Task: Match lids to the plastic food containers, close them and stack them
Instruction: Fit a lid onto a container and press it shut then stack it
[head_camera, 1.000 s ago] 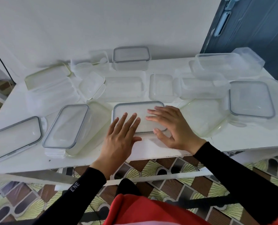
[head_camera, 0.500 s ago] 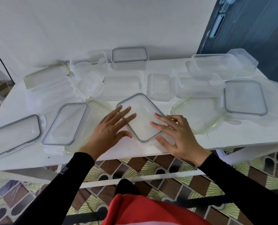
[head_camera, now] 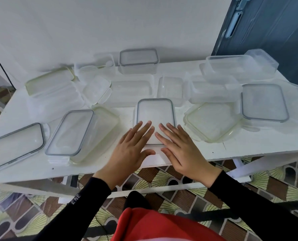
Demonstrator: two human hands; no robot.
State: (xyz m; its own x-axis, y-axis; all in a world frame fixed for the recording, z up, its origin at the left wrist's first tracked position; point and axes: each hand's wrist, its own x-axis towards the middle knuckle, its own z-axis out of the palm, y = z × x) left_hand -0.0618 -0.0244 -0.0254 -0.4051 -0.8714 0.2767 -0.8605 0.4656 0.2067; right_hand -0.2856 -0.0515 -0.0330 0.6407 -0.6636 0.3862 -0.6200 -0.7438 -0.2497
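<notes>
A clear rectangular lid with a grey seal (head_camera: 155, 115) lies on the white table (head_camera: 249, 145), its long side pointing away from me. My left hand (head_camera: 129, 152) and my right hand (head_camera: 181, 150) rest flat on its near end, fingers spread, thumbs at the near clip. I cannot tell whether a container sits beneath this lid. Behind it stand open clear containers (head_camera: 132, 91), (head_camera: 170, 89). A closed container with a grey-sealed lid (head_camera: 138, 60) stands at the back by the wall.
Left of my hands lie grey-sealed lids (head_camera: 69, 132), (head_camera: 14, 146) and a green-sealed lid (head_camera: 49, 80) on a tub. To the right are a green-sealed square lid (head_camera: 212, 122), a grey-sealed lid (head_camera: 264, 102) and stacked tubs (head_camera: 235, 70). A dark door (head_camera: 275, 32) stands at right.
The grey-sealed lid under my hands has turned from lying crosswise, through a diagonal, to pointing lengthwise away from me. Both hands have slid to its near end.
</notes>
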